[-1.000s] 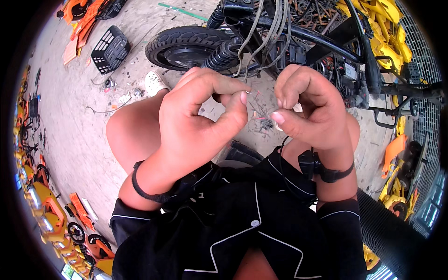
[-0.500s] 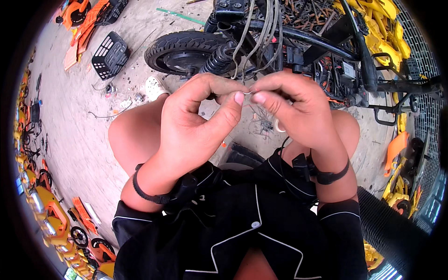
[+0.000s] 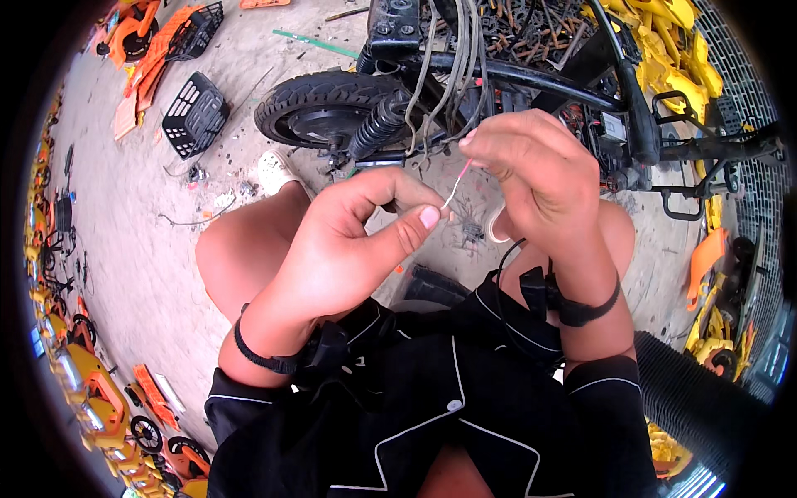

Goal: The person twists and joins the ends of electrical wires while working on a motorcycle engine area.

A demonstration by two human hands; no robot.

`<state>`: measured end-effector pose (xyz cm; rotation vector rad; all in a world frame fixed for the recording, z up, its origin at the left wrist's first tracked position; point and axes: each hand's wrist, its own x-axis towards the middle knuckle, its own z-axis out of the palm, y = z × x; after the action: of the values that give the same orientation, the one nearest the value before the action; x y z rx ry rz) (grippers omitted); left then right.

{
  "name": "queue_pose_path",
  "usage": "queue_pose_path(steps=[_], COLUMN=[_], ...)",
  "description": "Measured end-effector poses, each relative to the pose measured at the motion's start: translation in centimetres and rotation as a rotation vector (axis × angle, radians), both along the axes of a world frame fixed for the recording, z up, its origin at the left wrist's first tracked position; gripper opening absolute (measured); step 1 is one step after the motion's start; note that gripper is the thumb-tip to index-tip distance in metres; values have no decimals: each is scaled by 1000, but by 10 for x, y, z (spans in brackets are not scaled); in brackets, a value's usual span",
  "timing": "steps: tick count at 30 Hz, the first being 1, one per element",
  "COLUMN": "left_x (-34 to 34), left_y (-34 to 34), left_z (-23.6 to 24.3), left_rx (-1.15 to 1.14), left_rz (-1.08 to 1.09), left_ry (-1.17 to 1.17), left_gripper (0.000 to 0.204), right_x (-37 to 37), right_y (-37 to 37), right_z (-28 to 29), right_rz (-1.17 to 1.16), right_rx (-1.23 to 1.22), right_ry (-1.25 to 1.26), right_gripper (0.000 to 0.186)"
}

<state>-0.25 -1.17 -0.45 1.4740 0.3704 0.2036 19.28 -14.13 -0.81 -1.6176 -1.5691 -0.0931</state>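
Observation:
Between my hands runs a short thin wire (image 3: 456, 187), white along its lower part and pink-red toward the upper end. My left hand (image 3: 365, 228) pinches the lower end between thumb and forefinger. My right hand (image 3: 540, 166), higher and to the right, pinches the red end in its fingertips. Just beyond them stands a black scooter frame (image 3: 531, 76) with grey cables (image 3: 452, 66) hanging from it. Its black rear wheel (image 3: 324, 116) and coil shock absorber (image 3: 378, 124) are at the left of the frame.
A black plastic basket (image 3: 196, 114) lies on the concrete floor at the far left, near a green strip (image 3: 315, 43). Yellow body panels (image 3: 677, 66) are heaped at the far right, rusty metal parts (image 3: 540, 29) behind the frame. Orange and yellow scooters (image 3: 91, 382) line the left edge.
My right hand has moved up and away from my left, which sank slightly. More of the wire, including its red part, now shows stretched between them.

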Motion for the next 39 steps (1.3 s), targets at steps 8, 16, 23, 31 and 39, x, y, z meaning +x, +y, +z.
queue_pose_path(steps=[8,16,23,31,39], left_x=[0,-1,0,-2,-2], left_y=[4,6,1,-4,-2], left_z=[-9,-2,-1,-3,-4], left_rx=[40,-205,-348,-251,-105], left_rz=[-43,-40,-52,-31,2], left_ry=[-53,54,27,-22,-99], left_gripper=[19,20,19,17,15], right_x=[1,-1,-2,-5,-10], right_y=[2,3,2,1,5], right_z=[-2,3,4,4,-7], right_rz=[141,155,149,149,210], right_rx=[8,30,61,54,-9], right_ry=[-78,-96,-81,-62,130], right_gripper=[27,25,26,25,24])
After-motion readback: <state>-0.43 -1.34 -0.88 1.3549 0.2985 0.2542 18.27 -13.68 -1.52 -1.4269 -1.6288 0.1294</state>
